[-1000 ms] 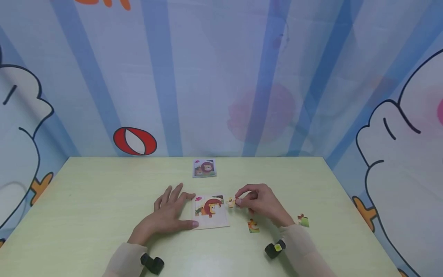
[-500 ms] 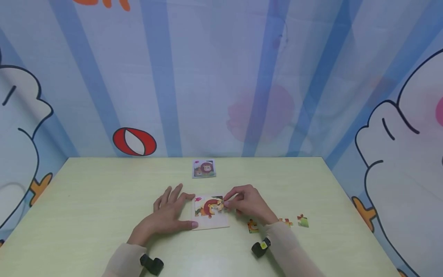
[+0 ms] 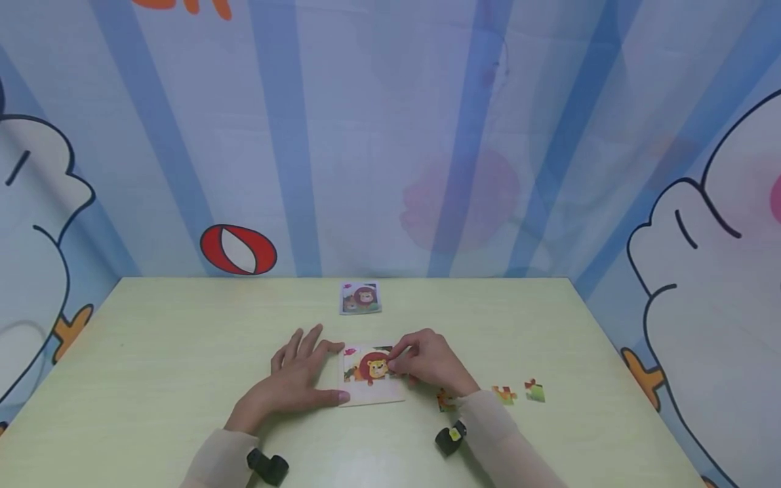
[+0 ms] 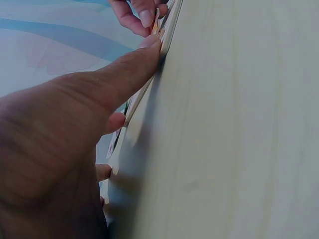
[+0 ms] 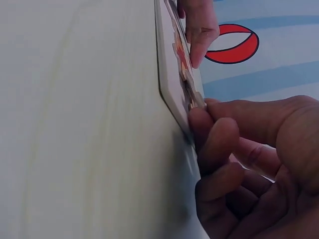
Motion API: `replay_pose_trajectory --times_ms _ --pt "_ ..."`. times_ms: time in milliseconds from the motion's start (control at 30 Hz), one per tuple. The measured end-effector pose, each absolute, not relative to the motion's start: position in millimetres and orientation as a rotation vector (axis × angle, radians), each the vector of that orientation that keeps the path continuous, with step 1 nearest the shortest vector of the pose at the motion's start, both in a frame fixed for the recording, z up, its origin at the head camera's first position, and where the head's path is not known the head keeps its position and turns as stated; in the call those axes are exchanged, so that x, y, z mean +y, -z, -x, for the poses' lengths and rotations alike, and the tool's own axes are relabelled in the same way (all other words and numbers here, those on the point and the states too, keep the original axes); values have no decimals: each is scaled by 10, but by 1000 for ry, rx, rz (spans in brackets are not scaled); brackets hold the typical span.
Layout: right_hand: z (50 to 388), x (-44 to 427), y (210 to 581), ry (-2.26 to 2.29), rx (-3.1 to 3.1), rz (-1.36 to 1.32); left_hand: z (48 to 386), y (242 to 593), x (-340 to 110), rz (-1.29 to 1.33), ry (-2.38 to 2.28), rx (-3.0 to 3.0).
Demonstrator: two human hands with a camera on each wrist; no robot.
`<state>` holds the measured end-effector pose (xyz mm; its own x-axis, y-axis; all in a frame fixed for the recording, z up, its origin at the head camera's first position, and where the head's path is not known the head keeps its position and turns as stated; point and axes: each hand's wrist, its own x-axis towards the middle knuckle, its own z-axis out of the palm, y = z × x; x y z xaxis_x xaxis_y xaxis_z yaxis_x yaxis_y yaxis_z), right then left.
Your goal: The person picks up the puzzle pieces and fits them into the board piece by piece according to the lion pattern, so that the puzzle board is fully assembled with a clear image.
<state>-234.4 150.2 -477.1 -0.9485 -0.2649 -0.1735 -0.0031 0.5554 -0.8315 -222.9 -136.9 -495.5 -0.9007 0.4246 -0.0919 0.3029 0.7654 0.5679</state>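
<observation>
A white puzzle board (image 3: 372,396) lies flat on the table, its upper part covered by joined pieces showing a lion (image 3: 373,366). My left hand (image 3: 295,379) rests at its left side, fingers spread, with the thumb on the lower left corner and the index fingertip at the upper left. At the board's right side, my right hand (image 3: 430,359) pinches a puzzle piece (image 5: 198,98) between thumb and index finger. That piece sits against the lion's face, slightly tilted in the right wrist view and mostly hidden by the fingertips in the head view.
Loose puzzle pieces lie on the table to the right: one (image 3: 445,400) partly under the right wrist, another (image 3: 504,394) beside the sleeve, and a green one (image 3: 534,390) farther out. A small lion picture card (image 3: 360,298) lies behind the board. A printed cloth (image 3: 378,135) hangs behind the table.
My right hand has moved left with the puzzle piece, from beside the board onto the lion picture's right part, and the lion's face now looks filled in. The left hand has stayed put.
</observation>
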Motion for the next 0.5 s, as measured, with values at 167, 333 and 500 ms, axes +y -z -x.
replay_pose_trajectory --times_ms 167,333,500 --pt "2353 1458 4701 1221 2572 241 2235 4935 -1367 -558 -780 2757" --pt "2378 1426 4662 1125 2609 260 2236 4935 -1368 -555 -777 2759" --pt "2396 1401 4639 1078 2612 256 2248 4980 -1375 -569 -810 2757"
